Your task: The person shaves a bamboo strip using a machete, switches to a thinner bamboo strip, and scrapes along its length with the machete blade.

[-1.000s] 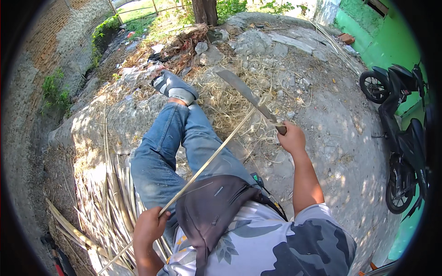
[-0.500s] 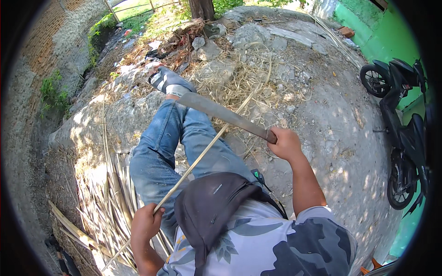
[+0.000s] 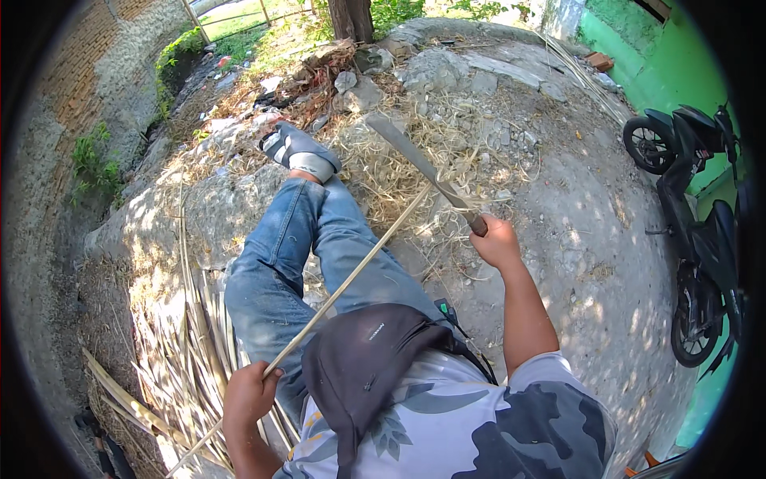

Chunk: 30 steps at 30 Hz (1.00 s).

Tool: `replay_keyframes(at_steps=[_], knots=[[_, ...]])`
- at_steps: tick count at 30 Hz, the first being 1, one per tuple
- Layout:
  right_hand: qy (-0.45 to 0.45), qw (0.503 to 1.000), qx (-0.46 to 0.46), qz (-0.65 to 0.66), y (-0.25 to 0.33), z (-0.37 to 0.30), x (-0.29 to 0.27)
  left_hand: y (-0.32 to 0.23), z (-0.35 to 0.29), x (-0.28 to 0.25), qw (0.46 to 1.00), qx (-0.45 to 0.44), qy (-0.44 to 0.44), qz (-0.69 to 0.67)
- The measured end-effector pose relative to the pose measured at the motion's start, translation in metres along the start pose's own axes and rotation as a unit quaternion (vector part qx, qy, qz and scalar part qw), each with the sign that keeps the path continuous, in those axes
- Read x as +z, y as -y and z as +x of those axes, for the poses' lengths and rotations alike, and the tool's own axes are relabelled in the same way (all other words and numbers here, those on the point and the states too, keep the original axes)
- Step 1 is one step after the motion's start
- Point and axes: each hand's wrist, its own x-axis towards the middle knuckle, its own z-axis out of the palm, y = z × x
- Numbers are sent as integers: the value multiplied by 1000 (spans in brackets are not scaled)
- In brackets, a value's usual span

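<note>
My left hand is closed around a long, pale bamboo strip near my left hip. The strip slants across my thighs, and its far end meets the blade. In my right hand is the handle of a machete; its broad grey blade points away and to the left over the litter. A thin pale shaving curls by the blade near the handle. Over my lap lies a dark bag, and my legs in jeans stretch forward along the ground.
Many split bamboo strips lie on my left. Curled shavings litter the ground ahead, near stones and a tree trunk. On the right, a dark motorbike stands by a green wall. A brick wall rises far left.
The machete has turned so its tip points farther away from me, off my shin. The strip's far part, earlier reaching past the blade, now shows only up to it. My left hand barely moved.
</note>
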Motion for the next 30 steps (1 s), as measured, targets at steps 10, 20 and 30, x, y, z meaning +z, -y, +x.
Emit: replay_keyframes(at_steps=[10, 20, 30], knots=[[107, 976, -65, 177, 25, -24, 12, 3, -1, -4, 999, 33, -28, -31], [-53, 925, -347, -147, 67, -6, -35, -4, 0, -39, 998, 48, -50, -11], [-136, 985, 68, 78, -78, 29, -16, 30, -43, -27, 994, 13, -35, -107]])
